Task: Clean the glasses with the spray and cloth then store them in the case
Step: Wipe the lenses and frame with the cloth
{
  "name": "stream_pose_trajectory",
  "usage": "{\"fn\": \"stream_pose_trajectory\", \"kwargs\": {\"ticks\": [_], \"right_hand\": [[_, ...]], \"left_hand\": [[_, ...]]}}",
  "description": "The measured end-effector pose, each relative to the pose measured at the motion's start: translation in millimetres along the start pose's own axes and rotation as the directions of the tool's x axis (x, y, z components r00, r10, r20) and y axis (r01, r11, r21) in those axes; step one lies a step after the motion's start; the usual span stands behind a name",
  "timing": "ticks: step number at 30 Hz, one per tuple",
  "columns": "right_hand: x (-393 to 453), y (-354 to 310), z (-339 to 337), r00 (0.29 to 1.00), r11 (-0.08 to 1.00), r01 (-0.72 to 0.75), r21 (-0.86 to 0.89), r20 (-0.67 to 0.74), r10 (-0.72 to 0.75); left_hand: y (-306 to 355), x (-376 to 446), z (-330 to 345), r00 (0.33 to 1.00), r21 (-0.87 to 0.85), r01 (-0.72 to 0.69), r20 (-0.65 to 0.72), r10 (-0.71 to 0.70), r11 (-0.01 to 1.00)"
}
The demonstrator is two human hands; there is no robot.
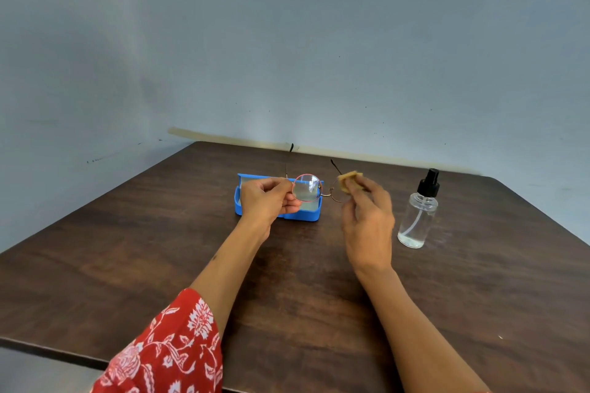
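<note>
Head view, one moment, items as follows. Glasses (314,190): round thin-rimmed pair, held up above the table (447,297), temples pointing away toward the wall (287,41). Left hand (268,199): fingers curled and pinched on the outer edge of the left-side lens rim, thumb on top, fingertips below; that lens stands clear of the fingers to their right. Right hand (367,217): fingers closed on a small yellow cloth (348,182), which is pressed over the other lens so that only the lower rim of it shows beneath the cloth. Case (303,215): blue, open, pale lining, lying on the table directly behind and below the glasses, partly hidden by the left hand. Spray bottle (419,210): clear, black pump top, upright on the table just right of the right hand, apart from it. Sleeve (169,351): red with white floral print, on the left arm.
</note>
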State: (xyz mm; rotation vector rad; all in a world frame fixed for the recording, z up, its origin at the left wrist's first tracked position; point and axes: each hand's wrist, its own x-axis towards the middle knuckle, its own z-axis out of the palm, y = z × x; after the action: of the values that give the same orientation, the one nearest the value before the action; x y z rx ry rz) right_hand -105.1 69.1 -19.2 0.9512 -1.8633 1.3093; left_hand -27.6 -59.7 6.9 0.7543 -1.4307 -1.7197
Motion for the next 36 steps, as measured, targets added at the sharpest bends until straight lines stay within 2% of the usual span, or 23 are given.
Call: {"fn": "stream_pose_trajectory", "kwargs": {"ticks": [3, 11, 15, 17, 24, 28, 30, 33, 36], "right_hand": [[2.5, 8.6, -3.7, 0.996, 0.996, -0.087, 0.012, -0.028, 0.087], [-3.6, -5.6, 6.4, 0.996, 0.998, 0.060, 0.026, 0.064, -0.062], [1.1, 5.2, 0.0, 0.997, 0.996, -0.073, 0.048, -0.012, 0.073], [1.2, 8.7, -2.0, 0.996, 0.996, -0.089, 0.013, -0.025, 0.090], [-5.2, -5.7, 8.0, 0.994, 0.997, 0.080, 0.014, 0.080, -0.081], [1.6, 5.1, 0.1, 0.999, 0.998, -0.051, 0.038, -0.017, 0.052], [3.5, 10.4, -3.1, 0.995, 0.995, -0.096, 0.004, -0.017, 0.096], [0.7, 6.9, -1.4, 0.998, 0.998, -0.055, -0.025, 0.009, 0.055], [-4.2, -5.1, 3.8, 0.996, 0.999, 0.049, 0.014, 0.067, -0.050]], "left_hand": [[-0.8, 0.4, 1.3, 1.000, 0.023, -0.003, 0.001, 0.003, 1.000], [-2.0, 1.8, -0.1, 1.000, 0.019, -0.007, -0.011, 0.007, 1.000], [-2.5, 2.1, 0.9, 1.000, 0.023, -0.011, -0.011, 0.011, 1.000], [-2.5, 1.9, 1.2, 1.000, 0.021, -0.014, -0.010, 0.014, 1.000], [-3.0, 1.0, 0.9, 1.000, 0.004, -0.013, -0.006, 0.013, 1.000], [-1.9, 1.4, 0.9, 1.000, 0.015, -0.001, -0.005, 0.001, 1.000], [-1.8, 1.1, 2.0, 1.000, 0.016, -0.002, -0.003, 0.002, 1.000], [-1.7, -0.7, 2.9, 1.000, 0.024, -0.007, 0.000, 0.007, 1.000], [-0.8, -1.6, 2.3, 1.000, 0.015, -0.009, -0.004, 0.009, 1.000]]}}
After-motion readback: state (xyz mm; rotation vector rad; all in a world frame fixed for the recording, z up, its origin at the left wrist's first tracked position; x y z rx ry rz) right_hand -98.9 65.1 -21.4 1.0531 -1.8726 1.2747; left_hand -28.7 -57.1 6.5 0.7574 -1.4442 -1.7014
